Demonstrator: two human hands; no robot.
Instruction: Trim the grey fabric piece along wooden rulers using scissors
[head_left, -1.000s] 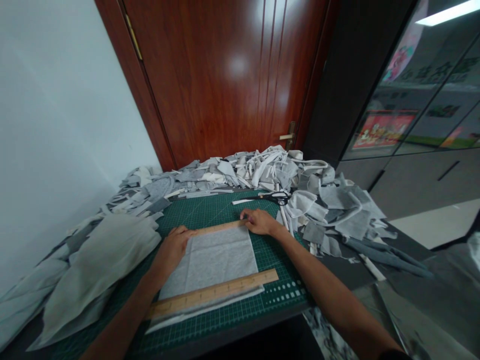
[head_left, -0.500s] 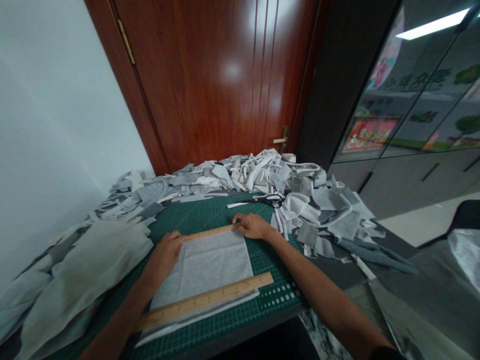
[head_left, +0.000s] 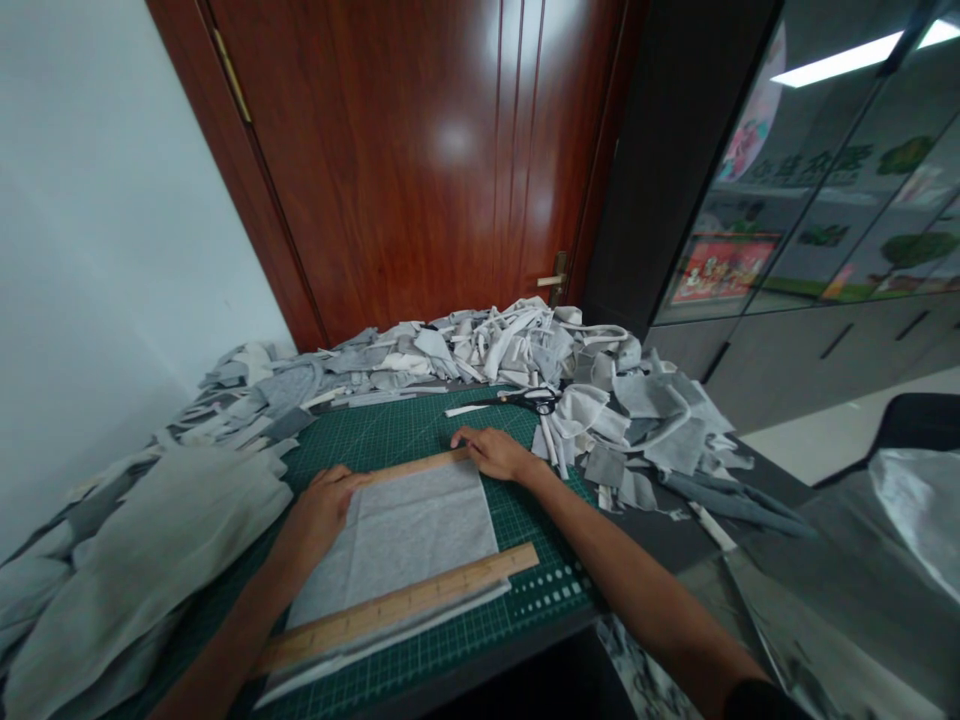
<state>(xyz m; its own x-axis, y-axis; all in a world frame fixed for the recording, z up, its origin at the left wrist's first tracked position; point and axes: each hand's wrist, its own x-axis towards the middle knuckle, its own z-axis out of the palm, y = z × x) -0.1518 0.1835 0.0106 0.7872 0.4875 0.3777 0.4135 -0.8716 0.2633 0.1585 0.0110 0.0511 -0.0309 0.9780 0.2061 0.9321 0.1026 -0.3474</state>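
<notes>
A folded piece of light grey fabric (head_left: 420,525) lies on the green cutting mat (head_left: 367,425). Along its far edge runs a narrow wooden ruler (head_left: 412,466). My left hand (head_left: 324,508) has its fingers closed over this ruler's left end. At the right end my right hand (head_left: 493,453) grips it, with bent fingers at the fabric's far right corner. A second, wider wooden ruler (head_left: 409,598) lies untouched across the near part of the fabric, whose near edge sticks out beyond it. The undersides of my fingers are hidden.
Black-handled scissors (head_left: 536,400) lie beyond my right hand. Heaped grey and white fabric scraps (head_left: 517,340) line the mat's far side and right. A large pale cloth (head_left: 157,560) covers the left. Behind stand a brown door (head_left: 405,180) and a glass-fronted cabinet (head_left: 817,200).
The whole view has shifted slightly, so things appear a little further left. Both hands stay at the ends of the far ruler; the fabric and near ruler keep their places.
</notes>
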